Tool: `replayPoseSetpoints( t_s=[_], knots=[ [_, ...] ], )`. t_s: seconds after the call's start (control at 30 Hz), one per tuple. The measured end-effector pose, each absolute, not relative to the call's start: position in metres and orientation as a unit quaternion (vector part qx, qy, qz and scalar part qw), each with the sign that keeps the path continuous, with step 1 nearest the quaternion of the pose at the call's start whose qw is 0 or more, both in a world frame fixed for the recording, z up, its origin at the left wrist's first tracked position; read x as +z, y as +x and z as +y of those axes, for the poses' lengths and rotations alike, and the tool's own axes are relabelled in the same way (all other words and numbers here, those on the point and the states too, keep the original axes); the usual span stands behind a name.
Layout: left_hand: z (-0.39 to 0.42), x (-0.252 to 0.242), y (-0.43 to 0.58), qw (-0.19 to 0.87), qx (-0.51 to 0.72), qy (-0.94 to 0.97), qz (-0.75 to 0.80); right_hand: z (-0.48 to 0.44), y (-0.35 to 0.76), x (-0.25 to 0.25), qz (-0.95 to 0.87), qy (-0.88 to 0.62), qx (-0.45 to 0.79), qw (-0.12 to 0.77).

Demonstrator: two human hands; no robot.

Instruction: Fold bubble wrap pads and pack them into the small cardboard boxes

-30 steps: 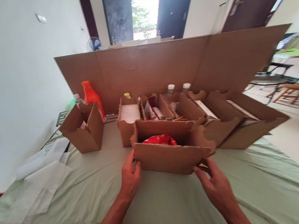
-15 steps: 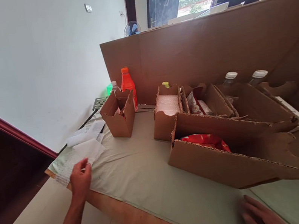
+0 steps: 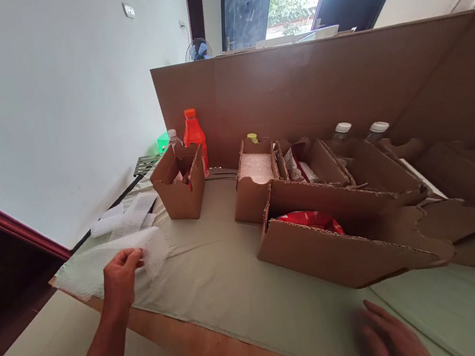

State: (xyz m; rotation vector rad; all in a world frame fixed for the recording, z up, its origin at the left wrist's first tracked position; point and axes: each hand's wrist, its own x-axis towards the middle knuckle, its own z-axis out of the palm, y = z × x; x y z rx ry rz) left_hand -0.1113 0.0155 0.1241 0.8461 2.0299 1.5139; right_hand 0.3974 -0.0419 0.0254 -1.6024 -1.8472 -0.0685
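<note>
My left hand (image 3: 121, 275) pinches the edge of a sheet of bubble wrap (image 3: 92, 264) at the left end of the table. More white wrapping strips (image 3: 127, 214) lie just behind it. My right hand (image 3: 389, 335) rests low on the green cloth (image 3: 246, 286), fingers apart and partly blurred, holding nothing. The long cardboard box (image 3: 314, 253) in front of it contains a red packet (image 3: 312, 220). Beyond my left hand stands a smaller cardboard box (image 3: 183, 196), a pinkish item inside it.
A red bottle (image 3: 194, 133) and a clear bottle (image 3: 173, 136) stand behind the small box. Farther right, cardboard compartments hold a bubble-wrapped item (image 3: 256, 167) and a dark-red packet (image 3: 296, 162). Two white-capped bottles (image 3: 342, 129) rise behind. A tall cardboard panel (image 3: 277, 86) closes off the back.
My left hand has taken hold of the bubble wrap and lifted its right edge a little. The view has turned slightly right. My right hand remains near the cloth.
</note>
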Motion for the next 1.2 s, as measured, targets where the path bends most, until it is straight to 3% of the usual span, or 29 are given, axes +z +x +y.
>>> replayPoseSetpoints(
  t_s=[0.13, 0.27, 0.43, 0.53, 0.63, 0.73, 0.83, 1.2],
  knots=[
    [-0.027, 0.131, -0.024, 0.353, 0.595, 0.304, 0.656, -0.058, 0.325, 0.046, -0.777, -0.487, -0.049, 0.395],
    [-0.055, 0.142, 0.049, 0.567, 0.593, 0.227, 0.525, -0.065, 0.258, 0.07, -0.814, -0.414, 0.01, 0.406],
    [-0.064, 0.148, 0.082, 0.665, 0.495, 0.315, 0.461, -0.062, 0.263, 0.093, -0.699, -0.467, 0.16, 0.517],
    [-0.058, 0.139, 0.081, 0.599, 0.471, 0.439, 0.475, -0.065, 0.294, 0.101, -0.57, -0.552, 0.327, 0.513],
    [-0.051, 0.12, 0.071, 0.429, 0.431, 0.575, 0.547, -0.068, 0.329, 0.104, -0.44, -0.601, 0.416, 0.522],
    [-0.045, 0.096, 0.057, 0.246, 0.38, 0.664, 0.595, -0.075, 0.366, 0.096, -0.359, -0.643, 0.405, 0.542],
    [-0.038, 0.074, 0.043, 0.144, 0.342, 0.693, 0.618, -0.086, 0.399, 0.083, -0.324, -0.702, 0.351, 0.529],
    [0.01, 0.073, 0.079, 0.146, 0.152, 0.711, 0.671, -0.091, 0.423, 0.072, -0.308, -0.739, 0.326, 0.503]
  ],
)
